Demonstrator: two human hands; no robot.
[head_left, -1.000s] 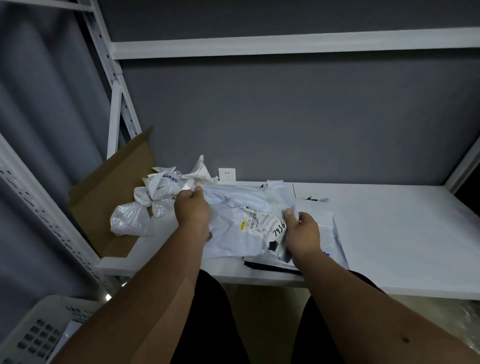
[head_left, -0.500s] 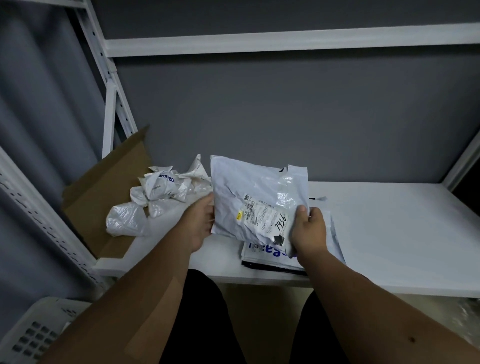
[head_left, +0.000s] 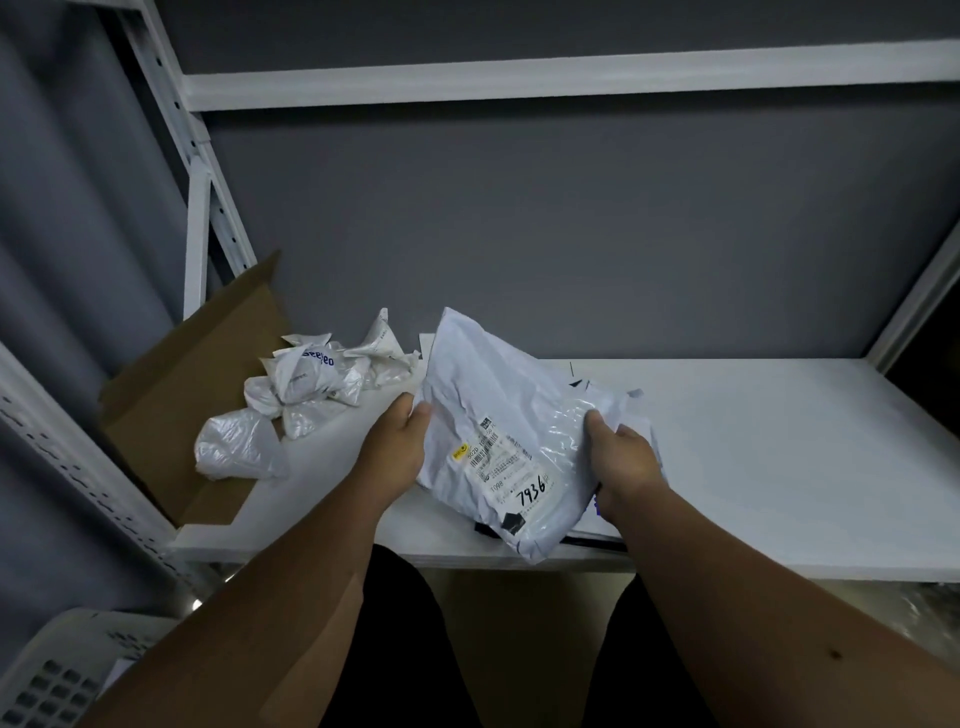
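Poly mailer (head_left: 498, 415) looking light, soft, slippery; left hand (head_left: 397, 441) pinching left edge, right hand (head_left: 621, 457) gripping right edge above shelf (head_left: 779, 457).

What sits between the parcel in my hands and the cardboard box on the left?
In the head view, a pile of crumpled white plastic bags lies on the shelf between the parcel and the cardboard box.

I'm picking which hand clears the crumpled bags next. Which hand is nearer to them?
Left. The left hand grips the parcel by its left edge, just right of the crumpled bags; the right hand holds its opposite edge, farther right.
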